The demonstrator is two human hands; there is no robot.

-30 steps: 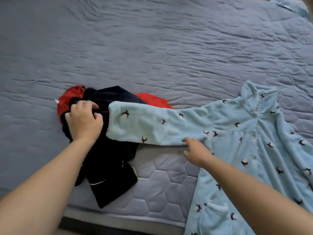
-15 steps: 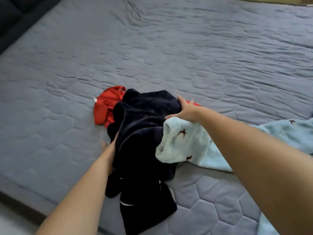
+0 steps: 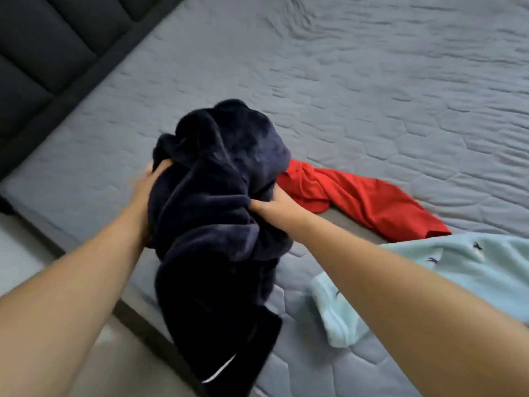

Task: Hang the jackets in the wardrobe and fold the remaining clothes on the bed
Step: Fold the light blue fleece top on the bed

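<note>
1. L hand (image 3: 148,181): fingers curled into bunched dark navy plush fleece garment (image 3: 217,196), at its 9 o'clock.
2. R hand (image 3: 274,207): grips a fold at its 3 o'clock.
3. Navy garment is over grey quilted mattress (image 3: 372,81), nr edge; tail hangs at 6 o'clock.
4. Crumpled red thin-fabric garment (image 3: 366,202) lies at 3 o'clock, and pale blue fleece garment (image 3: 472,267) w/ dark bird print at 4 o'clock.

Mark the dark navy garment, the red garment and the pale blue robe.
dark navy garment (image 3: 217,202): head view, bunched middle folds.
red garment (image 3: 369,202): head view, middle of its spread cloth.
pale blue robe (image 3: 486,270): head view, body panel near right edge.
</note>
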